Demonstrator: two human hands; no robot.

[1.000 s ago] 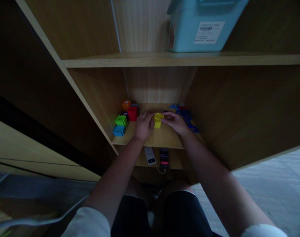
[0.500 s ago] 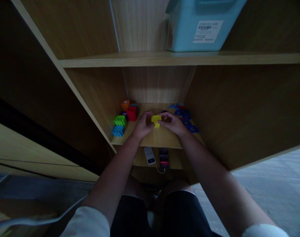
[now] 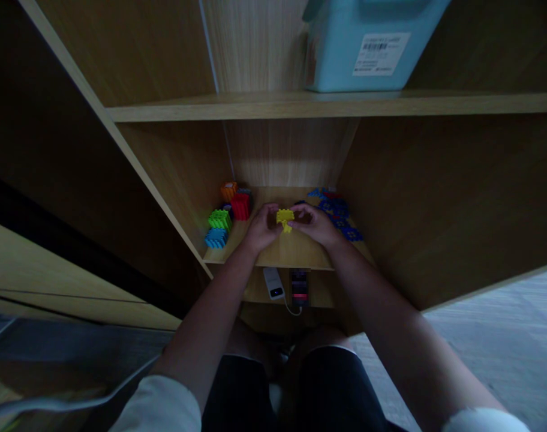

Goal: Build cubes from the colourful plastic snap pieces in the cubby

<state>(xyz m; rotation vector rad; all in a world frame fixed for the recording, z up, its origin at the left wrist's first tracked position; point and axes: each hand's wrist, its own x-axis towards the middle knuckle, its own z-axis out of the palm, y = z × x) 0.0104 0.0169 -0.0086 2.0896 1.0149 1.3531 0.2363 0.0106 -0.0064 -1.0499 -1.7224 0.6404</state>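
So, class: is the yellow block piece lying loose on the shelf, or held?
Held. The left hand and right hand grip the yellow block piece from either side; whether it touches the shelf cannot be told.

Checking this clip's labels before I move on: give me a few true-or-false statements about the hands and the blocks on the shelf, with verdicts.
1. The left hand and right hand both hold the yellow block. True.
2. The green block sits right of the hands. False: it sits left of them, beside the light blue block.
3. A light blue bin stands on the upper shelf. True.
4. The red block lies on the floor. False: it rests on the shelf, near the orange block.
5. Loose blue pieces lie by the right hand. True.
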